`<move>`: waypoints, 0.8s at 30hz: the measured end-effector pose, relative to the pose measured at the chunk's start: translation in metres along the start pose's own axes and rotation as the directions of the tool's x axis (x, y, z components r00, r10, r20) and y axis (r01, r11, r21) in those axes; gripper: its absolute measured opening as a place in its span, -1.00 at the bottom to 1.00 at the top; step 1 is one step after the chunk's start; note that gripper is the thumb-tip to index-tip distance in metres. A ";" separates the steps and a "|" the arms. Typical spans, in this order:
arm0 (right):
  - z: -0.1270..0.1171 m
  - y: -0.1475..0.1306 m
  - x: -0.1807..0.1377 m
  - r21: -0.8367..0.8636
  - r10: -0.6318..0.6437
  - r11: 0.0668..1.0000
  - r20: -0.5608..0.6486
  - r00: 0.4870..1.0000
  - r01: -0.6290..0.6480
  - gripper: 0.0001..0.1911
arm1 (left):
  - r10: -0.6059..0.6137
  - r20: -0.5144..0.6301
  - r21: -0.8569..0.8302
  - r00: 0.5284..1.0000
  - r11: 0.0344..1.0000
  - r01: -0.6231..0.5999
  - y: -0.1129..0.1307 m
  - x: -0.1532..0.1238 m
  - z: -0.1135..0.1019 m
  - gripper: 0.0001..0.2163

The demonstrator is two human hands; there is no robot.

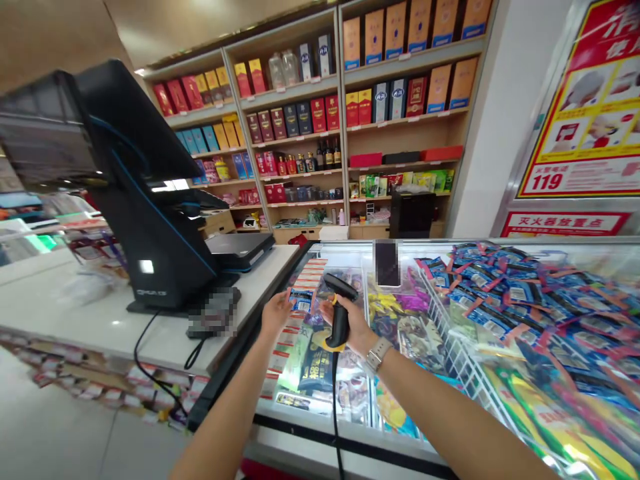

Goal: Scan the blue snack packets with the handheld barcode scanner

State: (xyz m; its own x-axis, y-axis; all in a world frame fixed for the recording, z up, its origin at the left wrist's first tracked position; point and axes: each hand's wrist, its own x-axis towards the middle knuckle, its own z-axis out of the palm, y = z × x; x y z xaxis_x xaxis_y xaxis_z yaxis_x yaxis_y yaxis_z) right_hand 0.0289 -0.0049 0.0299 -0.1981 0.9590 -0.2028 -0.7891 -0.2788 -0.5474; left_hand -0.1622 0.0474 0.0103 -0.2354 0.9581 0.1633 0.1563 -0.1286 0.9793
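Left fingers (285, 303) pinch small blue packet (302, 300). Right fingers (327, 311) wrapped round black scanner (341, 324), its head just right of packet. Glass-topped freezer (300, 431) below both sets of fingers, phone (387, 263) beyond right ones, desk (113, 328) left of left ones.

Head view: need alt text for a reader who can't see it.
A person's right hand grips a black handheld scanner and the left hand holds a small blue packet, both above a display case of packaged goods. A black checkout terminal stands on a white counter at left; shelves of boxes stand behind.
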 end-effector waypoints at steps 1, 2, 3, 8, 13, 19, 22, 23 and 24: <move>0.006 0.011 0.006 0.022 0.015 1.000 0.005 1.000 -0.015 -0.90 | 0.019 -0.007 0.105 1.000 0.994 -0.018 -0.002 -0.004 -0.011 -0.67; 0.012 0.022 0.010 0.032 0.031 0.999 0.009 0.999 -0.032 -0.91 | 0.061 -0.029 0.236 0.998 0.970 -0.053 -0.002 -0.008 -0.018 -0.70; 0.016 0.031 0.014 0.032 0.049 0.998 0.010 0.999 -0.049 -0.92 | 0.122 -0.050 0.385 0.991 0.918 -0.093 -0.001 -0.013 -0.023 -0.71; 0.021 0.043 0.018 0.012 0.077 0.997 -0.054 0.996 -0.077 -0.89 | 0.358 0.004 0.798 0.934 0.562 -0.219 0.017 -0.027 -0.017 -0.67; -0.006 -0.007 -0.006 -0.001 -0.078 0.997 0.029 0.997 0.078 -0.83 | 0.416 0.178 0.675 0.892 0.608 -0.418 0.031 -0.021 0.029 -0.76; -0.083 -0.110 -0.043 -0.171 -0.515 0.856 -0.190 0.836 0.489 -0.80 | 0.326 0.439 0.396 0.837 0.766 -0.506 0.040 -0.031 0.136 -0.80; -0.123 -0.153 -0.059 -0.232 -0.627 0.779 -0.296 0.721 0.583 -0.75 | 0.283 0.561 0.303 0.778 0.805 -0.510 0.045 -0.045 0.204 -0.81; -0.134 -0.163 -0.063 -0.249 -0.635 0.772 -0.328 0.699 0.585 -0.74 | 0.268 0.592 0.280 0.760 0.815 -0.507 0.047 -0.050 0.228 -0.80; -0.144 -0.171 -0.066 -0.267 -0.635 0.772 -0.364 0.682 0.576 -0.73 | 0.252 0.616 0.263 0.746 0.827 -0.497 0.048 -0.054 0.251 -0.80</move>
State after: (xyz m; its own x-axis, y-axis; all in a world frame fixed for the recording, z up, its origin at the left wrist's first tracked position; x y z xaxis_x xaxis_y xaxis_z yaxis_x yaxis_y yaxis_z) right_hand 0.2603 -0.0280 0.0198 0.5774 0.8119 -0.0866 -0.5681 0.3233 -0.7568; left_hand 0.0994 0.0537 0.0188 0.4546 0.8403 0.2953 0.4988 -0.5149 0.6972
